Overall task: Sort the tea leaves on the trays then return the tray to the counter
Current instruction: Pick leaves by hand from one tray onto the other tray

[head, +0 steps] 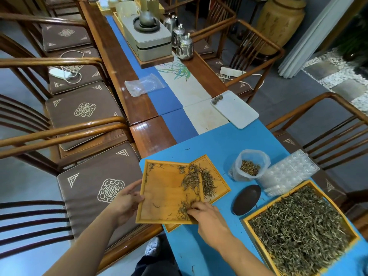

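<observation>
My left hand [127, 204] grips the left edge of a wooden tray [165, 192], which is tilted over a second wooden tray [219, 182] lying on the blue mat. Tea leaves [190, 177] bunch along the upper tray's right side and spill onto the lower tray. My right hand [207, 216] rests its fingertips on a clump of leaves at the upper tray's lower right corner. A large wooden tray [251, 218] heaped with tea leaves [298, 226] sits at the right.
A plastic bag of leaves [250, 166], a clear plastic mould tray [288, 172] and a dark oval dish [246, 199] lie between the trays. Farther off lie a white tray [237, 110] and an empty bag [142, 84]. Wooden chairs flank the table.
</observation>
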